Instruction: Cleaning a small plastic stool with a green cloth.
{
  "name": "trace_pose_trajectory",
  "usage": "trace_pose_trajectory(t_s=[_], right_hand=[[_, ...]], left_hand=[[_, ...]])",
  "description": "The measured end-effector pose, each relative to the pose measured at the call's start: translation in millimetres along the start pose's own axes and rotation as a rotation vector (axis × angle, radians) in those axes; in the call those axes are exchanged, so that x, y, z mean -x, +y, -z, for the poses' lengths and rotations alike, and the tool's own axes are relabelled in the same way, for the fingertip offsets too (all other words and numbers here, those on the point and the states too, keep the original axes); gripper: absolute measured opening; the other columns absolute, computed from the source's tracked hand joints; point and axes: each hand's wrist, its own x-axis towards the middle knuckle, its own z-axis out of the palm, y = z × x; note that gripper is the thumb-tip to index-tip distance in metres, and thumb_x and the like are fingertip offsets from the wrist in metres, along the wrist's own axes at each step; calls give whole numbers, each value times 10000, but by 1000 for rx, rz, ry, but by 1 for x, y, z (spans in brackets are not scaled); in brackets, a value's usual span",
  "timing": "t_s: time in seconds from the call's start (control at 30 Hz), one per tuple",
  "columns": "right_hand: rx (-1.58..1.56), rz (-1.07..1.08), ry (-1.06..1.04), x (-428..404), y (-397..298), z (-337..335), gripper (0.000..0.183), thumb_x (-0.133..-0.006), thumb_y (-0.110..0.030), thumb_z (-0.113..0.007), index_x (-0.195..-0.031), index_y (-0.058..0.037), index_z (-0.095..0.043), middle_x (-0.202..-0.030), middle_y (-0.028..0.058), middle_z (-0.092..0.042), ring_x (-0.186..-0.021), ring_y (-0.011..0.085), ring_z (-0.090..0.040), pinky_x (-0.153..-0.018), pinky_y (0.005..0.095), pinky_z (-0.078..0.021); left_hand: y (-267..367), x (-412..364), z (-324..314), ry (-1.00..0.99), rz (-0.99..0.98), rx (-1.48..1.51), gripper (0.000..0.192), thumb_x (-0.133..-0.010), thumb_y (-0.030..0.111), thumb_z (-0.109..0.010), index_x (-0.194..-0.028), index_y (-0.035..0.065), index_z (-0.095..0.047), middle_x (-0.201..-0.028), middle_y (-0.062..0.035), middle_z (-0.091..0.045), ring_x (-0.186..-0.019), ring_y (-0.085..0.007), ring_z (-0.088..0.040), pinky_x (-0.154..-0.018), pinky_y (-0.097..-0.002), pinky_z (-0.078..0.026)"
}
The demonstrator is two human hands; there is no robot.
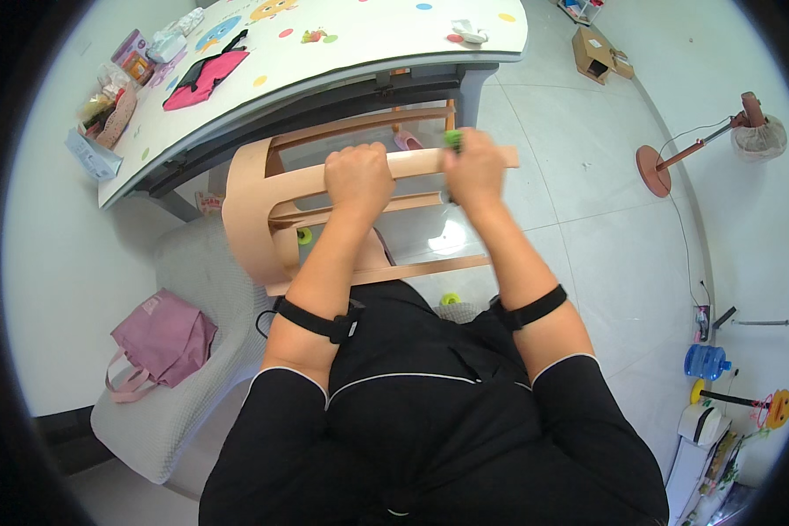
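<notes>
A light bentwood stool or chair frame (246,217) lies on its side before me, its legs pointing right. My left hand (359,181) is closed around the upper leg (417,162), near its middle. Farther along that leg, my right hand (475,171) is blurred and grips a small bright green object (454,140) against the wood. Its kind cannot be made out, as my fingers cover most of it. Below my hands run a middle leg (411,202) and a lower leg (434,268).
A white table (368,29) spans the far side, with a pink and black cloth item (207,79) on it. At left, a purple bag (164,338) rests on a grey padded seat (191,263). Rightward stand a copper-coloured fan (657,171), a cardboard box (593,56) and a water bottle (707,362).
</notes>
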Motion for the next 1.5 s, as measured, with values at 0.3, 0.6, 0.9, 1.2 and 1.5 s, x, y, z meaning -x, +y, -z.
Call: trace_pose_trajectory(t_s=[0.3,0.6,0.9,1.2,1.5], right_hand=[[71,50,-28,-5,13,27,228,-784,-214,-673,-961,-89,-603,-901,119,-622,-760,336,-639,-649,438,-522],[-60,181,99,19,-23,-2,266,-761,-145,-692,-986,-52,-585,-897,123,-572,-778,322,-621,-634,417,-524],[66,-7,210,-4,23,31,268,-806,-135,-676,-1046,-53,-591,-926,126,-598,-774,336,-625,-623,419,-521],[-132,259,166,25,-3,12,288,-825,-131,-646,-1090,-46,-573,-956,136,-582,-791,344,-630,-641,407,-526],[58,-58,197,5,22,17,228,-838,-166,-622,-1036,-62,-573,-939,133,-577,-764,342,-625,-632,442,-519]], left_hand=[[-12,2,9,-11,13,33,80,-665,149,-680,-695,89,-636,-718,-100,-665,-698,-299,-654,-644,-405,-504],[-3,-1,6,-50,47,-21,110,-639,164,-697,-693,87,-638,-722,-107,-667,-717,-304,-659,-647,-418,-511],[-21,5,24,-79,57,25,144,-647,175,-694,-745,87,-635,-749,-109,-668,-734,-316,-657,-639,-429,-514],[-10,2,19,-88,75,-17,128,-655,164,-685,-745,88,-634,-749,-116,-666,-738,-318,-655,-644,-433,-513],[2,-2,18,-116,70,-39,148,-647,170,-710,-743,83,-638,-775,-120,-672,-761,-318,-660,-663,-428,-518]])
